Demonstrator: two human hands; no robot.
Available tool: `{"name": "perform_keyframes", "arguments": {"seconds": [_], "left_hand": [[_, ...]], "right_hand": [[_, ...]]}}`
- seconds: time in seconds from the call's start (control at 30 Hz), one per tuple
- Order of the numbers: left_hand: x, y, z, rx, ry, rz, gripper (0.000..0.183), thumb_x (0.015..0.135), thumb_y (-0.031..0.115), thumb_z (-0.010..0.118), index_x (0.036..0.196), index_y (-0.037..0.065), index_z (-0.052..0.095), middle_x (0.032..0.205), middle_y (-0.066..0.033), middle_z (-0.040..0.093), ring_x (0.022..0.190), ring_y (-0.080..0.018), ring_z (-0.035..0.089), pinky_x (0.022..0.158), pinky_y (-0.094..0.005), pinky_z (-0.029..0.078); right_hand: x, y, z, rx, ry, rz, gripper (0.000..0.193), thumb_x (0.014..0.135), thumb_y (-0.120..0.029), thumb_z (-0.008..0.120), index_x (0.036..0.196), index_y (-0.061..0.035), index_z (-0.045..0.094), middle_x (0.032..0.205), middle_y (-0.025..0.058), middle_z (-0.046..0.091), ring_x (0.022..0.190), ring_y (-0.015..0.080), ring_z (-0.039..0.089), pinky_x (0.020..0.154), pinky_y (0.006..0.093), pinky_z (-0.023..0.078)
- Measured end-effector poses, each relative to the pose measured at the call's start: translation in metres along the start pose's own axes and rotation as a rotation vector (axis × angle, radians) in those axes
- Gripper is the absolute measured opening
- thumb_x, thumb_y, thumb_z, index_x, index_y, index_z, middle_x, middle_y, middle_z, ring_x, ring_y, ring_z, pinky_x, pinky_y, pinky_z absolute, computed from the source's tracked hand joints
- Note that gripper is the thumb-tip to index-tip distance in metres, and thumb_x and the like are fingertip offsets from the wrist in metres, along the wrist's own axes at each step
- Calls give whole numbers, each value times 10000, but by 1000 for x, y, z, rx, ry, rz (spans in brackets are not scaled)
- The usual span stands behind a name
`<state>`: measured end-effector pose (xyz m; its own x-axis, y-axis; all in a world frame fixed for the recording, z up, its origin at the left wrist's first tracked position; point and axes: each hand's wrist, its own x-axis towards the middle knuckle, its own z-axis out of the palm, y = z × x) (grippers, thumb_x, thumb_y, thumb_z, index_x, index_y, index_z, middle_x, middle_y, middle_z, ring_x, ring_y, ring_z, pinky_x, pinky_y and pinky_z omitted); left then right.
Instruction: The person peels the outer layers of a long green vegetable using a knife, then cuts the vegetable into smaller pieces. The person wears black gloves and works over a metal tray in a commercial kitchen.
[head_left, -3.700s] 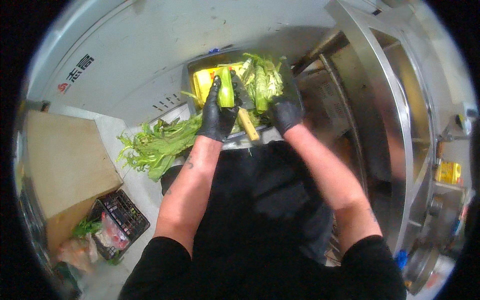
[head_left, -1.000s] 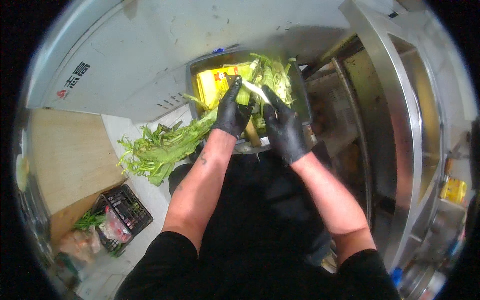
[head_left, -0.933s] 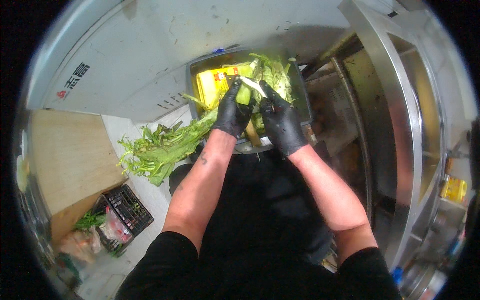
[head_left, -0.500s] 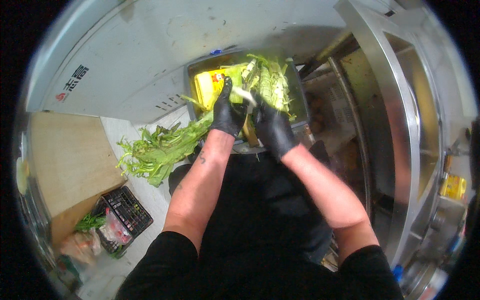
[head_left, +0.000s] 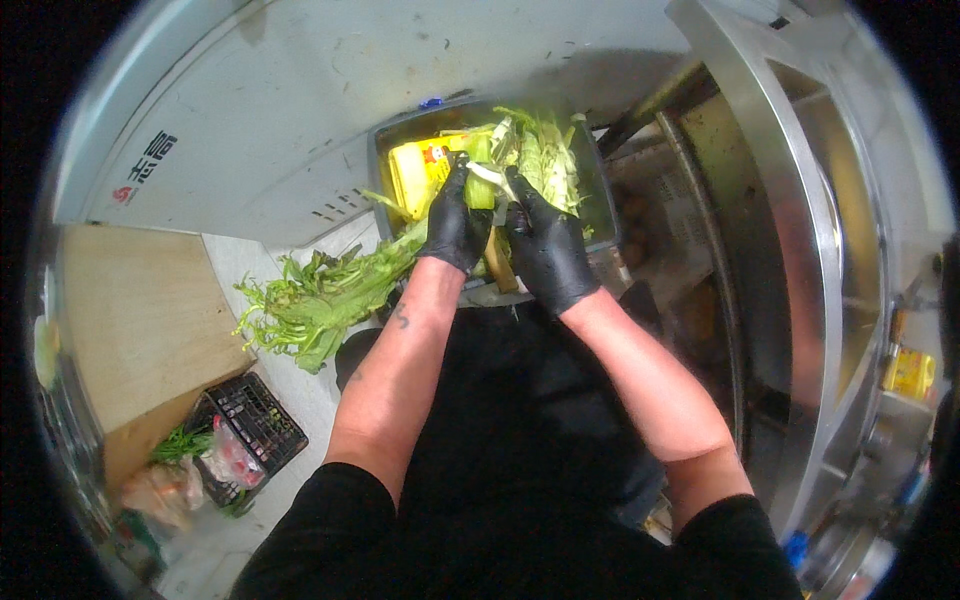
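Both my hands wear black gloves and are held over a grey bin. My left hand [head_left: 458, 222] is closed around a leafy green-stalked vegetable [head_left: 345, 290], probably stem lettuce; its leaves trail out to the lower left. The pale green stalk end [head_left: 480, 155] shows beyond my thumb. My right hand [head_left: 548, 240] is closed close beside it, pinching a whitish strip of peel [head_left: 490, 176] that runs between the two hands. Whether a blade is also in the right hand is hidden. Underneath, the grey bin [head_left: 608, 215] holds leafy peelings [head_left: 550, 165] and a yellow package [head_left: 410, 175].
A large white appliance panel [head_left: 330, 90] stands right behind the bin. To the right rises a steel-framed unit [head_left: 800, 200]. A black crate [head_left: 255, 425] with greens and plastic bags lies at lower left, near a beige board [head_left: 140, 310].
My right hand has shifted slightly and its thumb now shows more clearly. The whitish strip has turned and hangs between the hands. My left hand with the vegetable has hardly moved.
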<state>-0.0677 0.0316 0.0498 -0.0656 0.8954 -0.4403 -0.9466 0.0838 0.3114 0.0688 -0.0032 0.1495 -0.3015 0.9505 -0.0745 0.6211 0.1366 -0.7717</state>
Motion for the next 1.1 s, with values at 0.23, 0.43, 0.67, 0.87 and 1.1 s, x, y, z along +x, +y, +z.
{"name": "perform_keyframes", "arguments": {"seconds": [0.23, 0.43, 0.67, 0.87, 1.1], "left_hand": [[6, 5, -2, -26, 26, 7, 413, 1017, 394, 502, 1255, 71, 600, 1075, -107, 684, 918, -258, 673, 849, -391, 570], [12, 7, -12, 45, -39, 22, 441, 1004, 402, 540, 1285, 64, 582, 1162, -107, 671, 1055, -241, 650, 943, -390, 532], [3, 9, -6, 94, -16, -26, 439, 985, 401, 577, 1301, 95, 577, 1217, -75, 656, 1100, -226, 621, 974, -363, 496], [7, 10, -8, 4, -16, -1, 482, 995, 468, 522, 1284, 87, 582, 1189, -94, 661, 1074, -257, 635, 959, -420, 517], [10, 7, -10, -4, -36, 68, 458, 1027, 436, 465, 1298, 85, 575, 1168, -109, 670, 1042, -251, 650, 938, -400, 534]], "right_hand": [[-28, 15, 3, -48, 36, -162, 403, 921, -82, 557, 1319, -23, 577, 1029, 307, 653, 936, 432, 661, 819, 472, 534], [-23, 21, -9, 145, 14, -32, 379, 988, -99, 530, 1360, -29, 560, 1286, 233, 619, 1209, 298, 596, 1018, 370, 449], [9, 8, -3, 82, 25, -14, 383, 982, -105, 527, 1354, -19, 558, 1267, 250, 621, 1178, 310, 612, 985, 384, 465], [-15, 14, 25, -37, -36, -7, 375, 927, -133, 570, 1289, -43, 605, 986, 288, 671, 947, 433, 658, 797, 450, 536], [-28, 27, 5, 142, 40, -110, 396, 955, -90, 551, 1344, -19, 565, 1194, 269, 648, 1073, 313, 678, 889, 376, 525]]}}
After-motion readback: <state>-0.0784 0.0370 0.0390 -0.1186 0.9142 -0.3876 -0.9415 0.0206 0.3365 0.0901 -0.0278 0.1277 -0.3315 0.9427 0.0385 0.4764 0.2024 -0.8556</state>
